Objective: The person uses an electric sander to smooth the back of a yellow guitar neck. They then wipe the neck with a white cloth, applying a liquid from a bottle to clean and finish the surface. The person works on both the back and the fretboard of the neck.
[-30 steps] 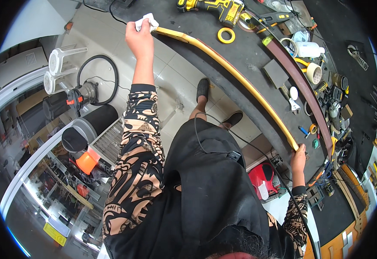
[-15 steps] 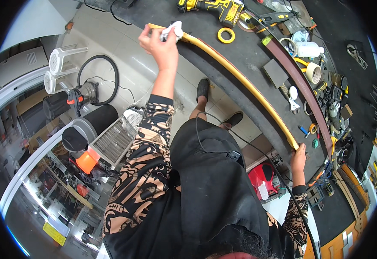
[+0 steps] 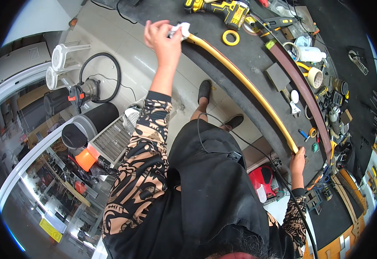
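A long curved yellow strip (image 3: 249,84) lies along the front edge of the dark workbench (image 3: 249,56). My left hand (image 3: 164,39) is raised at the strip's far end and grips a white cloth (image 3: 180,30) pressed against it. My right hand (image 3: 298,156) holds the strip's near end against the bench edge. A second curved strip, dark brown (image 3: 302,86), lies on the bench behind the yellow one.
On the bench sit a yellow cordless drill (image 3: 223,8), a yellow tape roll (image 3: 230,38), a wider tape roll (image 3: 314,77), a white bottle (image 3: 311,54) and several small tools. On the floor stand a black hose and pump (image 3: 91,84), white stools (image 3: 63,56), a black cylinder (image 3: 85,125) and a red case (image 3: 264,179).
My left hand with the white cloth has slid rightward along the yellow strip, from its far tip toward me. My right hand has stayed put on the near end.
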Motion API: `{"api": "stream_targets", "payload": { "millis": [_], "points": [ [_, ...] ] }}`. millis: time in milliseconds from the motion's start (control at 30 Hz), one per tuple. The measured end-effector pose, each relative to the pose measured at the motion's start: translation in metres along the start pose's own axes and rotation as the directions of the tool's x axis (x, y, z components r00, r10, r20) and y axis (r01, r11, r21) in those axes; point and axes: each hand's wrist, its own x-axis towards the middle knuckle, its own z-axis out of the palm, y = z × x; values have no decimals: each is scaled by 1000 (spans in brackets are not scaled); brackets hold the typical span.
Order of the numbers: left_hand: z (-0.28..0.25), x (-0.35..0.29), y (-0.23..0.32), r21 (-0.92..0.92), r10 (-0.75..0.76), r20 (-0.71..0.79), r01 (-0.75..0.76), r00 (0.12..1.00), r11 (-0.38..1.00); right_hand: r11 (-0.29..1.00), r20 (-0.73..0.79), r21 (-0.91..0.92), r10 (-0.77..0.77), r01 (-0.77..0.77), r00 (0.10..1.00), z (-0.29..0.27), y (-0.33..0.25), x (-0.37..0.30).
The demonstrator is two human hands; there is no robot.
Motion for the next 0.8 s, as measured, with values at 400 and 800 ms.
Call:
{"api": "stream_targets", "payload": {
  "millis": [400,800],
  "points": [
    [-22,50,-24,-193,-330,29,329,944,924,984,-107,-117,-144,131,984,-21,-31,-4],
    [-20,54,-55,-555,-533,66,475,843,683,824,-108,250,-498,508,860,-53,-304,103]
  ]
}}
